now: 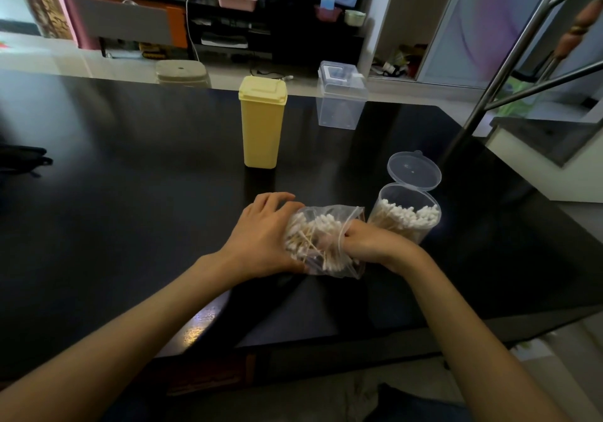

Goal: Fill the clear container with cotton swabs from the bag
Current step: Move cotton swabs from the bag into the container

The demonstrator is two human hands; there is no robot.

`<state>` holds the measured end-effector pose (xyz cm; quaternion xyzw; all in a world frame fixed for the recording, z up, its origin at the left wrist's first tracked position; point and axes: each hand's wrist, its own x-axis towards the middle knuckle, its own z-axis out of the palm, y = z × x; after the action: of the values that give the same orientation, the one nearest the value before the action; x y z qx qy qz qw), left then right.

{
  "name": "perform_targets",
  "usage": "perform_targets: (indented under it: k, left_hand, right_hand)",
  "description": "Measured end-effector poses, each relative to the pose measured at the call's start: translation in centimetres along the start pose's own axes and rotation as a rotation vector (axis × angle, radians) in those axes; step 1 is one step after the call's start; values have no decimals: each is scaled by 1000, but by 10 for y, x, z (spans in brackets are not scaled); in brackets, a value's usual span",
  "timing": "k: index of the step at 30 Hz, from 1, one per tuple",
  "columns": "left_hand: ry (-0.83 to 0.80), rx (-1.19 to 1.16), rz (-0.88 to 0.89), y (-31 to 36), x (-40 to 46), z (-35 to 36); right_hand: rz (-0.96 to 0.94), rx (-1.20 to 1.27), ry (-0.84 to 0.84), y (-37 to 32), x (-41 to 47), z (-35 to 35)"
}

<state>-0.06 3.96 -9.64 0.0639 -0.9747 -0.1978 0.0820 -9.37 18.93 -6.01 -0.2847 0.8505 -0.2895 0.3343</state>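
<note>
A clear plastic bag (pixel 321 242) of cotton swabs lies on the dark table (pixel 130 193) in front of me. My left hand (pixel 261 235) grips the bag's left side, with the thumb under it and the fingers over the top. My right hand (pixel 365 242) reaches into the bag's mouth, its fingers hidden inside among the swabs. Just right of the bag stands the round clear container (pixel 404 217), its hinged lid (pixel 413 170) flipped open behind it. White swab tips fill much of the container.
A yellow lidded bin (pixel 261 121) stands upright behind the bag. A square clear box (pixel 341 95) sits at the table's far edge. A metal frame (pixel 509 62) rises at the right. A dark object (pixel 19 160) lies at the left edge.
</note>
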Motion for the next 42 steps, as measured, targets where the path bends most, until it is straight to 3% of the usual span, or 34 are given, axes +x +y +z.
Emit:
perform_targets:
  k: [4,13,18,20,25,30,38,42]
  left_hand:
    - [-22,-31,-20,-1,1,-1]
    - [-25,-43,-36,-3,4,-5]
    - [193,-176,66,9,2,-9]
    - [303,-105,124,14,-1,-13]
    - [164,133,139,12,-3,-12]
    - [226,214,212,13,-2,-13]
    - [190,363,225,13,0,-19]
    - [220,391,185,9,1,-17]
  right_hand:
    - [26,57,62,1,3,-4]
    - [53,431,-42,7,-5,-17]
    - [57,506,-48,3,-5,-16]
    - [71,499,-36,2,-4,-15]
    - [65,617,-15,1,-1,-9]
    - [58,720,-11,1,4,-4]
    - [69,620,80,4,-1,-10]
    - [85,577,17,2,-7,-15]
